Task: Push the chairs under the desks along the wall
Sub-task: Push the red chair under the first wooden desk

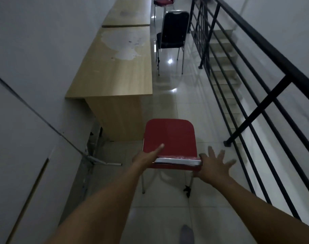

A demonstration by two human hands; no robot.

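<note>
Red chair (169, 138) stands in the near middle of the corridor, on the white tiled floor (194, 106), backrest top with its chrome rail nearest the camera, seat facing away toward the far end. Left hand (150, 155) lies on the left end of the backrest top, thumb stretched forward over the red seat, other fingers hidden behind the rail — so grip unclear, cannot tell if closed around it. Right hand (213, 164) is open, fingers spread wide, heel of the palm touching the right corner of the backrest rail, not wrapped around anything. Near desk (115, 71), light wood with a worn white patch on top, sits against the left wall (35, 50), just ahead and left of the red chair; the chair is beside its near end panel, not under it. Far desk (130, 13) butts up beyond it along the same wall. Black chair (173, 30) stands out in the aisle to the right of the near desk's far end, apart from the desk edge. Second red chair (162, 2) is at the far end, partly cut off by the frame. Black railing (256, 71) runs down the right side, stairs (222, 55) visible behind it. Loose metal bracket (101, 161) lies on the floor at the wall, near left of the red chair.
</note>
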